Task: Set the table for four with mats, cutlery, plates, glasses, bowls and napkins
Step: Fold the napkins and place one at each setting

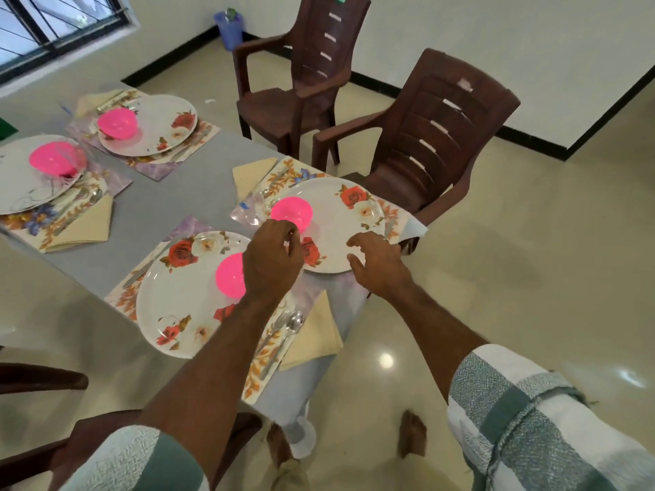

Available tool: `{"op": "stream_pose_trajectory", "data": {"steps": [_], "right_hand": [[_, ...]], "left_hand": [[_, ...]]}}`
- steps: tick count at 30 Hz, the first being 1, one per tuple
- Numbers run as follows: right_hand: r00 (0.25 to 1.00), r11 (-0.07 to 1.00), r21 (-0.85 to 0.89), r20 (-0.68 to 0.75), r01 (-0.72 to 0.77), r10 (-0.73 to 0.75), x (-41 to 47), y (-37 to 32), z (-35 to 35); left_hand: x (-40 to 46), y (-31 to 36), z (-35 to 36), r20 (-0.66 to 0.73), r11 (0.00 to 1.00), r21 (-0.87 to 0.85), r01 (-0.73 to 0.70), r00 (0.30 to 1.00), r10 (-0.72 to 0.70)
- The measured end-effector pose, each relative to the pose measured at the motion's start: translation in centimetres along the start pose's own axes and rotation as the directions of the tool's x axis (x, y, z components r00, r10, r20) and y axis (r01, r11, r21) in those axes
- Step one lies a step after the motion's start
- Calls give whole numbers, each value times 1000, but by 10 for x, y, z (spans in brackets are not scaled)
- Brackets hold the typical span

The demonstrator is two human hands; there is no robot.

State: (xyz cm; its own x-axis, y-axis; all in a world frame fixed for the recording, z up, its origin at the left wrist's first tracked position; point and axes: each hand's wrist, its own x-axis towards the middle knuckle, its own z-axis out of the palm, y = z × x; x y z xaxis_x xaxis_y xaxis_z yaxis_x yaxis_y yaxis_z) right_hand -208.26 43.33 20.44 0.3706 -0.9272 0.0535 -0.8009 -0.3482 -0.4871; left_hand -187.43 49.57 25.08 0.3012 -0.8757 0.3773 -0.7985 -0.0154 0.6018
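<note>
A grey table (pixel 198 178) is carrying four floral mats: one at 6 o'clock (pixel 262 363), one at 3 o'clock (pixel 283 175), one at 12 o'clock (pixel 156 168), one at 9 o'clock (pixel 39 221). A beige napkin (pixel 253 173) is lying beside the 3 o'clock mat.

Both bare forearms reach forward from rolled sleeves. The left hand (pixel 271 258) is knuckles-up with its fingers curled in, thumb and forefinger pinched together (whether they hold anything cannot be told). The right hand (pixel 379 260) hovers palm-down, fingers spread and loosely bent.
</note>
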Motion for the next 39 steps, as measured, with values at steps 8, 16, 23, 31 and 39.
{"op": "stream_pose_trajectory", "data": {"steps": [8, 16, 23, 31, 39], "right_hand": [[986, 979, -154, 125, 130, -111, 22, 101, -50], [925, 935, -218, 322, 280, -202, 64, 169, -69], [800, 835, -188, 451, 518, -395, 145, 172, -51], [609, 703, -141, 634, 697, -477, 221, 188, -47], [179, 326, 50, 752, 944, -634, 249, 203, -29]], "left_hand": [[-28, 82, 109, 24, 992, 86, 93, 995, -96], [-54, 107, 160, 58, 906, 212, 366, 921, -385], [-24, 103, 202, -60, 814, 171, 555, 830, -554], [6, 106, 221, -234, 669, 119, 734, 676, -699], [-1, 146, 260, -451, 360, 80, 929, 356, -819]]}}
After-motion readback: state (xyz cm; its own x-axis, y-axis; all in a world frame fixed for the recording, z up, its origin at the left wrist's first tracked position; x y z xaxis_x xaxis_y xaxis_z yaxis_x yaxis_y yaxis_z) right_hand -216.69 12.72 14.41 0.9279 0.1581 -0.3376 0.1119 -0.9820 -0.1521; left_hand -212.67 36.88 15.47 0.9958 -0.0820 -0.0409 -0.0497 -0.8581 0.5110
